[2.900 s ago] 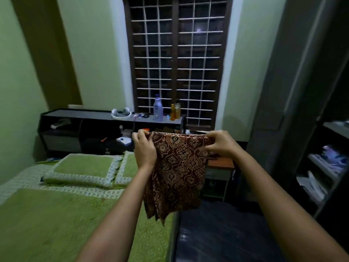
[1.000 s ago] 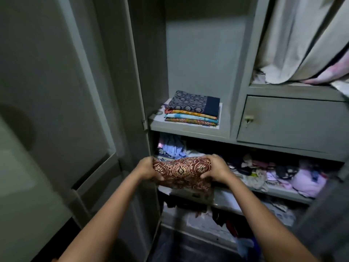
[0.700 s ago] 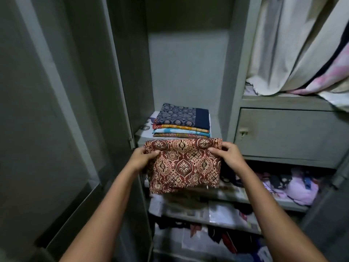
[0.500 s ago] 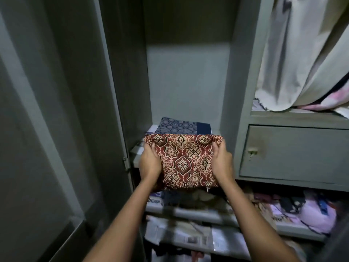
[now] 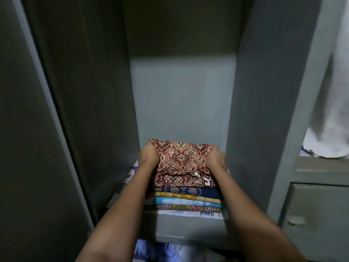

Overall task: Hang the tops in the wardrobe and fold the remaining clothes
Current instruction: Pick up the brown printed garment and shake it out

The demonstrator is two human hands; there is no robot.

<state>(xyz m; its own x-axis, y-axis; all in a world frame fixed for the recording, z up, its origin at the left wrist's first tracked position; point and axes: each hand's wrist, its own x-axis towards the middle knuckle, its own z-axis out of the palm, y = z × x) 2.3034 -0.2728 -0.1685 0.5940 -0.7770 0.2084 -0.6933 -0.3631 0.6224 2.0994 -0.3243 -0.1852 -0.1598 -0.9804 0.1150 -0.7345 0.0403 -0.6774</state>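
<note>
On stack (image 5: pixel 184 200), both grips closed around cloth (image 5: pixel 181 161)

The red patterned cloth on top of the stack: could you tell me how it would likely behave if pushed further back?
The red patterned cloth is probably soft: it bunches where the left hand and right hand grip it. Its front edge sags, so a push may crumple it. The folded stack beneath might shift too.

The folded red patterned cloth (image 5: pixel 182 161) lies flat on top of a stack of folded clothes (image 5: pixel 184 200) on the wardrobe shelf (image 5: pixel 188 224), its front edge drooping slightly over the stack.
</note>
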